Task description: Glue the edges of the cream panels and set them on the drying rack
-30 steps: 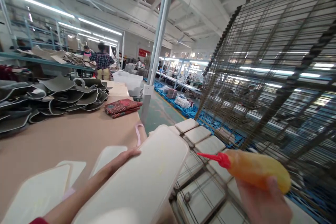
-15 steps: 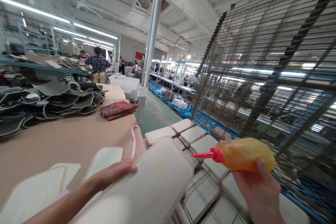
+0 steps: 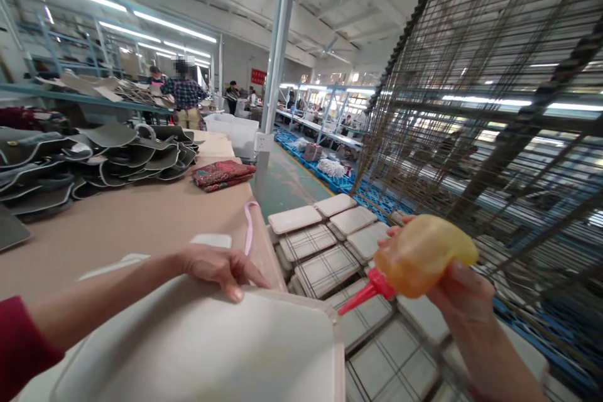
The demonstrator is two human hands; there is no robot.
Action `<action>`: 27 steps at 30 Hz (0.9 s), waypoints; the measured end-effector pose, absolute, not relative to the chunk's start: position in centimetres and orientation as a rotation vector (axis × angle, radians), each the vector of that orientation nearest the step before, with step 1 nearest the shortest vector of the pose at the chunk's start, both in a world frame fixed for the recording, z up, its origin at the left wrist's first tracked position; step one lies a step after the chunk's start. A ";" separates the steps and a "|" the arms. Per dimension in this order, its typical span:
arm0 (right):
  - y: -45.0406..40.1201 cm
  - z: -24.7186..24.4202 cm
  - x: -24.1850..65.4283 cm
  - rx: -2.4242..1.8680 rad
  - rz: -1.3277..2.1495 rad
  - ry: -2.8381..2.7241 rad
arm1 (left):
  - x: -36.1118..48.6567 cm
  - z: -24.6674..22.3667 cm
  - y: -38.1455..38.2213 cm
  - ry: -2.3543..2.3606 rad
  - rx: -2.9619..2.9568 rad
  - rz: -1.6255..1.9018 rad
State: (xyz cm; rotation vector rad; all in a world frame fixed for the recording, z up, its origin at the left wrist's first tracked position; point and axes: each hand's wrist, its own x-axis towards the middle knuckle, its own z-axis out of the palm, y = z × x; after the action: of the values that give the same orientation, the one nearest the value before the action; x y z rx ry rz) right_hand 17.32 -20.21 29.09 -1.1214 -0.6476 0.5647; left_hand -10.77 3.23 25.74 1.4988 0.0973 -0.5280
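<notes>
My left hand [image 3: 221, 270] grips the upper edge of a pale, round-cornered panel [image 3: 226, 352], thumb on its face and the other fingers over its rim. My right hand [image 3: 456, 295] is wrapped round a soft squeeze bottle [image 3: 424, 251] of amber liquid with a red nozzle [image 3: 360, 298]. The bottle is tilted down to the left, its tip close to the panel's right corner; whether it touches cannot be told. Similar panels lie on a wire rack [image 3: 325, 270] to the right, and some are partly hidden on the table behind my left arm.
On the brown table [image 3: 141, 226] are a heap of grey sheet pieces [image 3: 117, 157], a folded red patterned cloth [image 3: 223, 174] and a pink strip [image 3: 249, 226]. A metal post [image 3: 277, 63] stands beyond. Tilted wire racks [image 3: 471, 88] rise at right. Another person [image 3: 186, 94] works farther back.
The panel has turned, bringing its right corner near the nozzle. My right hand has tipped the bottle from level to nozzle-down. My left hand has shifted along the panel's edge.
</notes>
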 end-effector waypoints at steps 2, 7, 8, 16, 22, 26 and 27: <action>-20.1 29.4 17.1 -1.115 0.609 -0.673 | -10.5 26.4 3.2 0.083 1.531 -0.545; -19.7 29.4 17.1 -1.080 0.684 -0.747 | -9.8 27.5 3.3 0.044 1.597 -0.603; -19.7 29.4 17.2 -1.072 0.692 -0.773 | -9.7 27.7 3.3 0.042 1.605 -0.601; -20.3 29.3 17.1 -1.075 0.722 -0.773 | -9.7 27.8 3.3 0.057 1.597 -0.584; -20.4 29.3 16.7 -1.073 0.689 -0.705 | -9.9 27.8 3.3 0.102 1.594 -0.575; -20.2 28.9 16.7 -1.081 0.671 -0.677 | -10.0 27.7 3.3 0.115 1.575 -0.564; -20.2 28.7 16.7 -1.084 0.671 -0.660 | -10.1 27.6 3.4 0.120 1.565 -0.556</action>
State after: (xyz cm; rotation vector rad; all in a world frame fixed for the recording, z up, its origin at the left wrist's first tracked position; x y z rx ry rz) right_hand 16.66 -20.25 28.70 -1.0835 -0.6596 0.6714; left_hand -10.09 3.39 27.61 1.5653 0.1198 -0.5562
